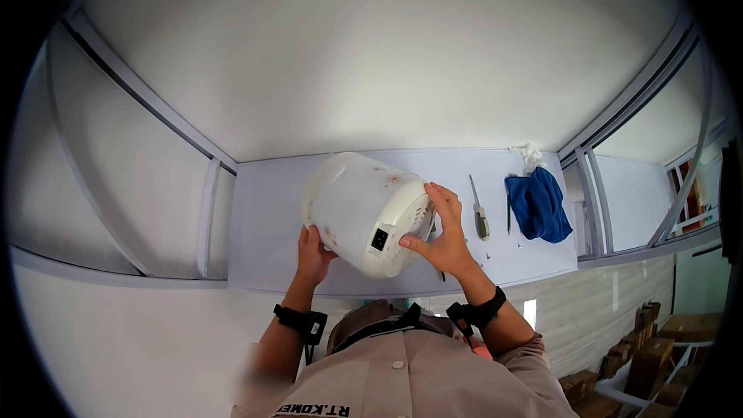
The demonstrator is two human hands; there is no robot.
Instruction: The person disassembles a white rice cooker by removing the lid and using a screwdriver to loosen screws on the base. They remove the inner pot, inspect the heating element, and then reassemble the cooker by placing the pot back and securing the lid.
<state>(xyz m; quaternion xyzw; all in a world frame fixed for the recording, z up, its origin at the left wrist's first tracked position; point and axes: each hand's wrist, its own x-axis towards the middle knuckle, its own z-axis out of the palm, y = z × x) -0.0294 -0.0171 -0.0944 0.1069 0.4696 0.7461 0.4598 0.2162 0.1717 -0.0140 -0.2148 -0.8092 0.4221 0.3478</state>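
Beige shirt (402, 375), then white appliance (352, 205) in both hands' fingers (313, 235) (444, 200), apparently near table's front edge (340, 295), room leftward.

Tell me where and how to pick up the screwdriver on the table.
Take the screwdriver by its thick handle, from above on the near side: it lies with the handle toward the person and the thin shaft pointing away. Of the two hands, the right hand seems better placed, being nearer, but would first have to leave the white appliance.

Black lettering (313, 410) on beige shirt (398, 383); pale label (315, 327) on black wrist device (313, 337), unreadably small
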